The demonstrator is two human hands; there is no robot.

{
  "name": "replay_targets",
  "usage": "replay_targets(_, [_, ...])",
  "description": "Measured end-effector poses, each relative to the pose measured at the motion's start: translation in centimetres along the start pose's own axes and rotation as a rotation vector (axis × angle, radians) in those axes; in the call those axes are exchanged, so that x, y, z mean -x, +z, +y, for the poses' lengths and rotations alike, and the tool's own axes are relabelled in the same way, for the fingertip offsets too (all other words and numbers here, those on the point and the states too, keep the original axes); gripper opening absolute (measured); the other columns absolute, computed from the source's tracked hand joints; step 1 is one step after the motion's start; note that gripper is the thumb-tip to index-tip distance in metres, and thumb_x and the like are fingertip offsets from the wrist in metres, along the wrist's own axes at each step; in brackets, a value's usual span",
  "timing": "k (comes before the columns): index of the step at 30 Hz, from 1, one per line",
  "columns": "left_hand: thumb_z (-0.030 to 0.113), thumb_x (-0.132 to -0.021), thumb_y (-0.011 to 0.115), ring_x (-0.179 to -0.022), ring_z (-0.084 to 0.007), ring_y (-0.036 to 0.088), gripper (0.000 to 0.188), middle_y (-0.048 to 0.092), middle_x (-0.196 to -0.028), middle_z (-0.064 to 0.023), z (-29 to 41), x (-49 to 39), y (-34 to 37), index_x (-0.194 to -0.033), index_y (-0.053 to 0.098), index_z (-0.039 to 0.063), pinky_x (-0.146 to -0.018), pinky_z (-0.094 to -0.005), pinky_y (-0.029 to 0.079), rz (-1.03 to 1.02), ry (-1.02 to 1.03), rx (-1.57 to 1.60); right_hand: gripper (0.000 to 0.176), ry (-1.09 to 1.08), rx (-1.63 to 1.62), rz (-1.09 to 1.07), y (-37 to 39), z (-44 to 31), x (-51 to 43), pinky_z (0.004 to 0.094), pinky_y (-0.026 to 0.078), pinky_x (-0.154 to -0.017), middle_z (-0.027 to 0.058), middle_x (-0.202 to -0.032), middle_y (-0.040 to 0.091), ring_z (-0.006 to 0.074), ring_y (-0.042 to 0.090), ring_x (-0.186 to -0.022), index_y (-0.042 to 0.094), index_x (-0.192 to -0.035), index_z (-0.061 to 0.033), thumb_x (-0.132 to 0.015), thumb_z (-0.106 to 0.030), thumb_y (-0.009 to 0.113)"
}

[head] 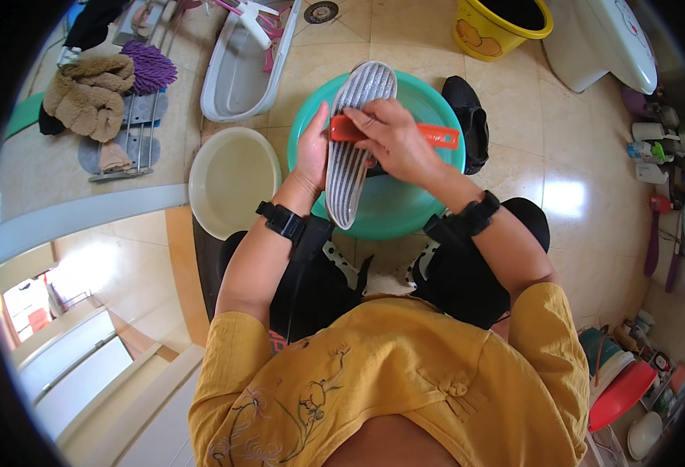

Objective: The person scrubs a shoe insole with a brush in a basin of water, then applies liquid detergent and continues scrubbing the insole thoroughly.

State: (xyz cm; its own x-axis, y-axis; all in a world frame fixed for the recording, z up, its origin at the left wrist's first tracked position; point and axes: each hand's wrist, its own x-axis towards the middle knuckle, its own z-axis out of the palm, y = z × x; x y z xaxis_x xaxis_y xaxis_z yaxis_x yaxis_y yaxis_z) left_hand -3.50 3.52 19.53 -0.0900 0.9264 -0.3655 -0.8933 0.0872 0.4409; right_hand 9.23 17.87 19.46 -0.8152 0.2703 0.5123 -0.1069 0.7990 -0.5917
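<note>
My left hand (314,146) holds a grey-and-white striped shoe sole or insole (348,190) by its left edge, above a green plastic basin (404,213). In my right hand (398,137) is an orange-red plastic brush (436,136), laid across the middle of the striped face. The brush's underside is hidden, so its bristles do not show. Something dark lies partly hidden in the basin behind the sole. A black shoe (468,122) rests on the floor against the basin's right side.
A cream basin (234,178) holding liquid stands at the left, with a grey mop bucket (240,76) beyond it. A yellow bucket (488,35) and a white toilet (587,52) are at the upper right. Black-clad knees flank the green basin's near side.
</note>
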Motion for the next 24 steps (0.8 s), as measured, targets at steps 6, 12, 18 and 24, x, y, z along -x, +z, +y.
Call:
replay_targets(6, [0.064,-0.095,0.027,-0.086,-0.0316,0.064,0.070,0.061,-0.114,-0.0164,-0.7,-0.2,0.8,-0.133,0.046,0.008,-0.063,-0.0397,0.056,0.029,-0.033,-0.082,0.043,0.017,0.008,0.091,-0.2,-0.6,-0.9,0.0381,0.049,-0.083,0.0153,-0.103,0.059,0.0333,0.058,-0.094,0.062,-0.120,-0.0073,-0.078,-0.006,0.069])
replay_targets(12, [0.075,-0.087,0.035,-0.080,-0.0250,0.060,0.079,0.060,-0.105,-0.0116,-1.4,-0.4,0.8,-0.130,0.047,0.010,-0.056,-0.0317,0.048,-0.137,-0.086,0.016,0.047,0.330,0.057,0.343,-0.8,0.1,-1.3,0.0396,0.048,-0.085,0.0162,-0.101,0.059,0.0340,0.057,-0.097,0.061,-0.122,-0.0069,-0.075,-0.006,0.071])
replay_targets(18, [0.027,-0.081,0.069,-0.082,-0.0220,0.059,0.054,0.060,-0.101,-0.0134,-1.5,0.1,0.1,-0.125,0.048,0.003,-0.061,-0.0305,0.048,-0.101,-0.057,-0.249,0.037,0.152,0.044,0.164,-1.1,0.3,-0.9,0.0413,0.051,-0.077,0.0164,-0.095,0.059,0.0348,0.059,-0.089,0.064,-0.112,-0.0046,-0.076,-0.007,0.070])
replay_targets(24, [0.001,-0.061,0.061,-0.076,-0.0237,0.052,0.061,0.057,-0.095,-0.0140,-1.4,0.2,0.6,-0.121,0.048,0.000,-0.064,-0.0338,0.047,0.155,-0.117,-0.384,0.042,-0.116,-0.042,0.042,-0.7,-0.6,-1.0,0.0402,0.052,-0.077,0.0177,-0.105,0.059,0.0353,0.061,-0.087,0.062,-0.120,-0.0076,-0.079,-0.009,0.069])
